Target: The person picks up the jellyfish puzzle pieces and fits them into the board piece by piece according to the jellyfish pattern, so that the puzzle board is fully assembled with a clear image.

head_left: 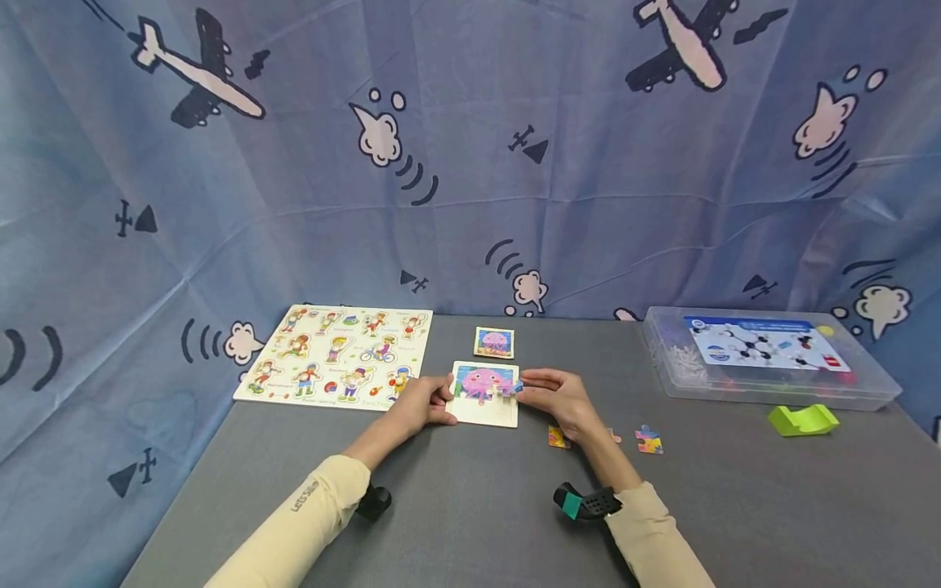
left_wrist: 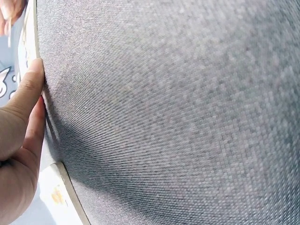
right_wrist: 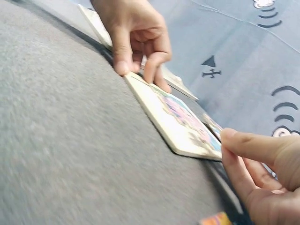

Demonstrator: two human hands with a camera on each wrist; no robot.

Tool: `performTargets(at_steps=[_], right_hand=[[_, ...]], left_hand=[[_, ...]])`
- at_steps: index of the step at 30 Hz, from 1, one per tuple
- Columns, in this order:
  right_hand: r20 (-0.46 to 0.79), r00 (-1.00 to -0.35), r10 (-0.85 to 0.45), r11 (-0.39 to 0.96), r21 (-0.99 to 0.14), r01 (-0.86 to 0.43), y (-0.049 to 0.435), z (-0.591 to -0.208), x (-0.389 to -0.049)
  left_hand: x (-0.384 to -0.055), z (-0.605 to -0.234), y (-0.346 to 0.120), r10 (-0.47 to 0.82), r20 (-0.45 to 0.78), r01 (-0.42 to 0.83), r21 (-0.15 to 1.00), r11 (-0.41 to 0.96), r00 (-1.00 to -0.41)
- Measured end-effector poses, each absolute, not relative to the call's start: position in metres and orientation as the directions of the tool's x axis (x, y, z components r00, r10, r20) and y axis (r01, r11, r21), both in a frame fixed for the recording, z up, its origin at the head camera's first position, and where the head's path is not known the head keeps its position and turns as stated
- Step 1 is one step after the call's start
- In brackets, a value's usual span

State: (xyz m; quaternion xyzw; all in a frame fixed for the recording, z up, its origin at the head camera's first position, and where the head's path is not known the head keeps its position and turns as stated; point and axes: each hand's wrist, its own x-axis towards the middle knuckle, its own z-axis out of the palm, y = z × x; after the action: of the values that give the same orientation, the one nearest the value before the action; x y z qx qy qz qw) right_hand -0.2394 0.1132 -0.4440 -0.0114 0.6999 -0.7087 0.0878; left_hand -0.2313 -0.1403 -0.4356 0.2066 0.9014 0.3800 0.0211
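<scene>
A cream puzzle board (head_left: pixel 478 413) with a pink octopus picture lies in the middle of the grey table. My left hand (head_left: pixel 421 405) grips its left edge, thumb at the near corner in the right wrist view and fingers curled along the side. At the board's right edge, my right hand (head_left: pixel 560 398) pinches a small blue jigsaw piece (head_left: pixel 519 386) between thumb and fingertips, close beside the picture. The fingers mostly hide that piece in the right wrist view. Loose jigsaw pieces, one orange (head_left: pixel 557 438) and one multicoloured (head_left: pixel 649 439), lie near my right forearm, with another partly hidden behind it.
Behind the board stands a small octopus picture card (head_left: pixel 494 343). A large board of sports figures (head_left: pixel 331 355) lies on the left, close to my left hand. On the right are a clear plastic case (head_left: pixel 772 359) and a lime-green holder (head_left: pixel 804 420). A patterned blue curtain (head_left: pixel 470 163) hangs behind.
</scene>
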Motion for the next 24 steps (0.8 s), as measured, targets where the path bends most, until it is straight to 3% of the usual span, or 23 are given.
performTargets(at_steps=[9,24], right_hand=[[-0.038,-0.995,-0.092,0.065,-0.997,0.032,0.097,-0.442,-0.239],[0.066,-0.997,-0.034,0.392,-0.917,-0.074,0.086,-0.443,-0.241]], left_hand=[[-0.232,-0.436,-0.140,0.405,0.141,0.384,0.687,0.617,-0.903],[-0.234,-0.441,-0.140,0.402,0.158,0.396,0.673,0.624,-0.902]])
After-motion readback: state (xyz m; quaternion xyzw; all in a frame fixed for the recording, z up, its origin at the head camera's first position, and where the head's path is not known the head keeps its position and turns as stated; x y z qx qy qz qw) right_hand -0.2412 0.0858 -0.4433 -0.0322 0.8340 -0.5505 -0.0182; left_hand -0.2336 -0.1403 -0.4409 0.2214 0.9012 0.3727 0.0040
